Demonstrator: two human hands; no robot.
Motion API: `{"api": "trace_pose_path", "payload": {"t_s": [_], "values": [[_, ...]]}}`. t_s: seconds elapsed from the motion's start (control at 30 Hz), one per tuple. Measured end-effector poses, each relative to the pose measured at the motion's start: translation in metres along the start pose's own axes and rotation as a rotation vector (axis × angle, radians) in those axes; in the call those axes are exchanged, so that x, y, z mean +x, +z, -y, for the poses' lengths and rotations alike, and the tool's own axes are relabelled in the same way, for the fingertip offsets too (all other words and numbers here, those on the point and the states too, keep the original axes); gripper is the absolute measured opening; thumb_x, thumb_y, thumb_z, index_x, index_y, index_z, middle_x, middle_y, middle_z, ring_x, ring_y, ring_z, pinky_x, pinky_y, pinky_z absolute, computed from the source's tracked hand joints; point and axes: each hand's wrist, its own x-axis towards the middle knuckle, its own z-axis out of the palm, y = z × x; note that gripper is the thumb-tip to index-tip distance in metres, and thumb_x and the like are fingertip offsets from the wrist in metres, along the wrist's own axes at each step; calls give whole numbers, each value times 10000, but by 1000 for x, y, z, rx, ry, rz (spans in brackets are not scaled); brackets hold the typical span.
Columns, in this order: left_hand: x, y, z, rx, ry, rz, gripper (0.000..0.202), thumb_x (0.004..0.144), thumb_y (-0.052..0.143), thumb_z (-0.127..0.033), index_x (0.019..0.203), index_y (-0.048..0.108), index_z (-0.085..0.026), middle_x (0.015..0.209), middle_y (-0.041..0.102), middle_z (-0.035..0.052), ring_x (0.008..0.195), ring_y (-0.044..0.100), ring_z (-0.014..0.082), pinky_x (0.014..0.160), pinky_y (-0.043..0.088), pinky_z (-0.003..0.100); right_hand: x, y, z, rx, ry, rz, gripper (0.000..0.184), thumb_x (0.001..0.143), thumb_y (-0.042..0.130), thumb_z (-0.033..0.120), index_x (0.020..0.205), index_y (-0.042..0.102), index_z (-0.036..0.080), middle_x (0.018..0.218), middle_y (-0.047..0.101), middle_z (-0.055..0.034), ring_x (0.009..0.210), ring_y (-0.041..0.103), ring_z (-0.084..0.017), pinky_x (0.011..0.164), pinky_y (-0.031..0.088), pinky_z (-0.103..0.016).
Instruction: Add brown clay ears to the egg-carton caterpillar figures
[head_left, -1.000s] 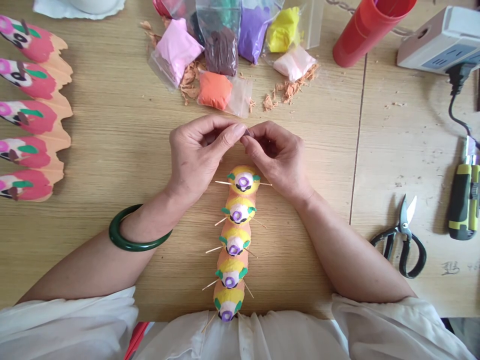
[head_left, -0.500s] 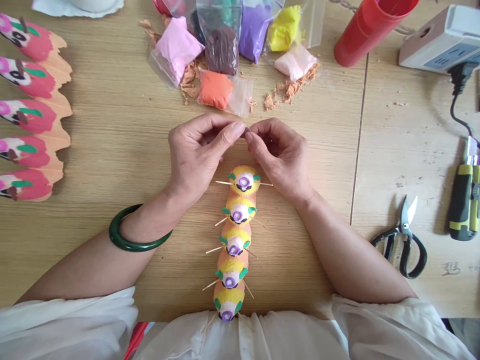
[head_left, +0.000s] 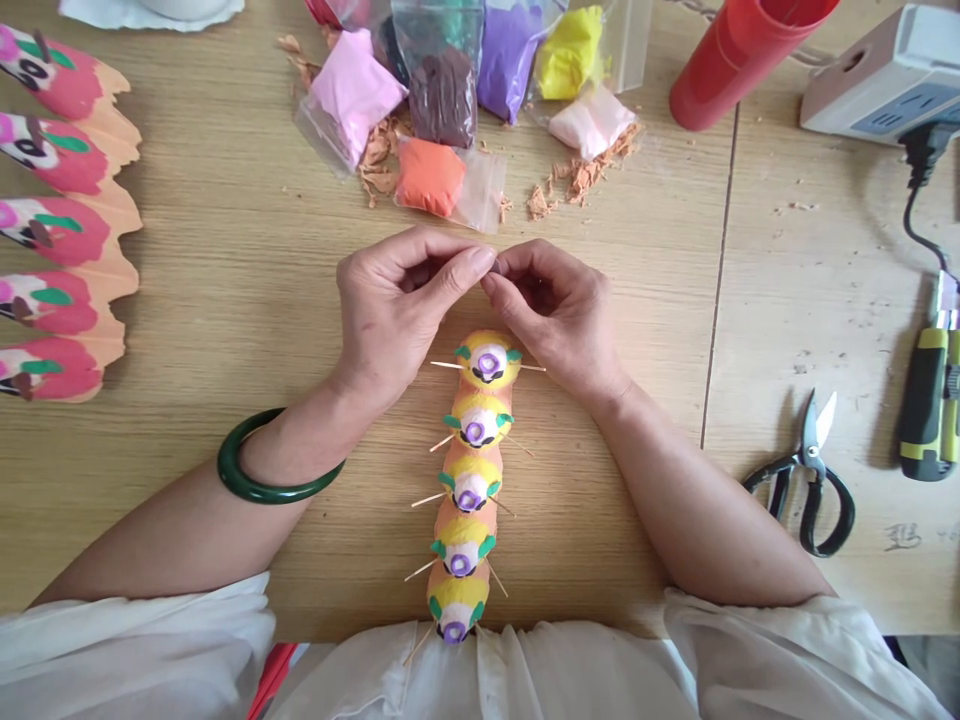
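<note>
Left hand [head_left: 394, 310]: pinching small dark piece [head_left: 495, 267] from left
Right hand [head_left: 568, 325]: pinching same dark piece from right
Dark piece: between hands, beyond far end of yellow-topped strip [head_left: 469, 488]
Yellow-topped strip: lying near to far on table [head_left: 225, 230]

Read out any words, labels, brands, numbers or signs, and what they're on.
No text reads with certainty.
Wooden table, lower right: a dark, character-like mark, too blurred to read; fainter marks beside it, likewise.
Plastic bags: no legible print.
Row of figures: no lettering.
</note>
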Motion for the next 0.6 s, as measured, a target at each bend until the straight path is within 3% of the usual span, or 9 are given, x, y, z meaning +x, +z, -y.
{"api": "trace_pose_path", "payload": {"t_s": [0.2, 0.37, 0.6], "values": [[0, 0, 1, -36, -10, 11, 175, 889, 828, -478, 877, 830, -304, 775, 756, -1, 723, 673, 166, 691, 540, 361, 1, -1, 1, 26, -35, 8, 243, 918, 760, 482, 834, 691, 265, 733, 659, -4, 617, 530, -167, 567, 506, -354], [-1, 1, 1, -16, -10, 1, 130, 878, 851, -424, 861, 833, -296, 799, 774, 1, 739, 704, 169, 697, 564, 355, 0, 0, 0, -2, -27, 5, 299, 899, 767, 519, 801, 655, 259, 698, 612, 2, 612, 505, -164, 556, 483, -345], [-2, -1, 2, -21, 13, -6, 113, 904, 827, -402, 855, 853, -304, 677, 688, -20, 547, 511, 99, 566, 445, 315, 1, -1, 1, 23, 12, 31, 334, 896, 740, 605, 842, 685, 280, 735, 653, -13, 653, 533, -179, 567, 478, -344]]}}
